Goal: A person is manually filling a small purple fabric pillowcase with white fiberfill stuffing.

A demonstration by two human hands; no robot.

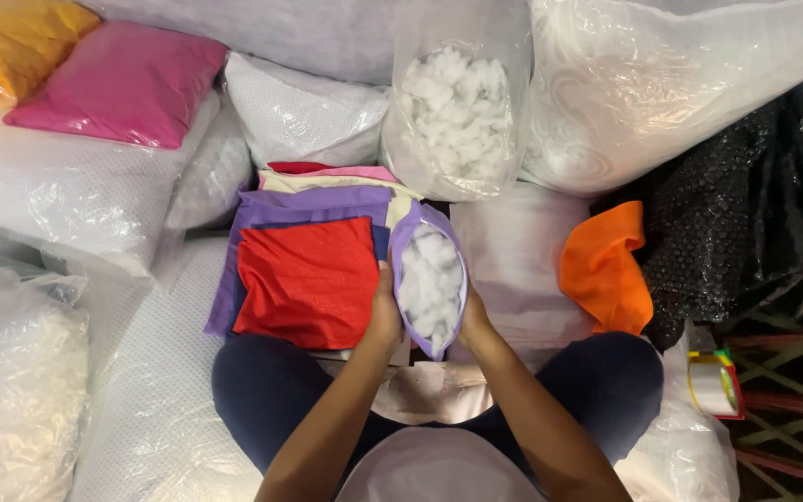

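bagged pillows (67,186) surround purple cover (427,279).

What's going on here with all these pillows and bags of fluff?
A seated person holds a purple cushion cover open with both hands, the left hand and right hand gripping its sides. White stuffing fills its mouth. A stack of flat covers, the red cover on top, lies beside it, a clear bag of stuffing stands ahead, and an orange cloth lies to the right.
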